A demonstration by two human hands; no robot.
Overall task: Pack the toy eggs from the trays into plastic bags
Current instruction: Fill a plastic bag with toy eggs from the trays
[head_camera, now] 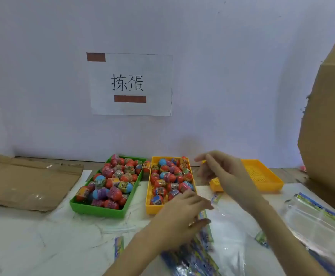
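Note:
Several toy eggs (112,180) fill a green tray (97,210), and more toy eggs (169,177) lie in a yellow tray (150,208) beside it. My left hand (179,218) is at the near right corner of the yellow tray. It pinches the printed top edge of a clear plastic bag (227,232) between thumb and fingers. The bag lies flat on the table toward me. My right hand (220,172) hovers to the right of the yellow tray with relaxed fingers and holds nothing.
An empty yellow tray (266,177) stands at the back right, with a small orange box (215,184) beside it. More plastic bags lie at the right (317,218) and at the bottom (192,259). Flat cardboard (23,182) lies left; a big carton (329,116) stands right.

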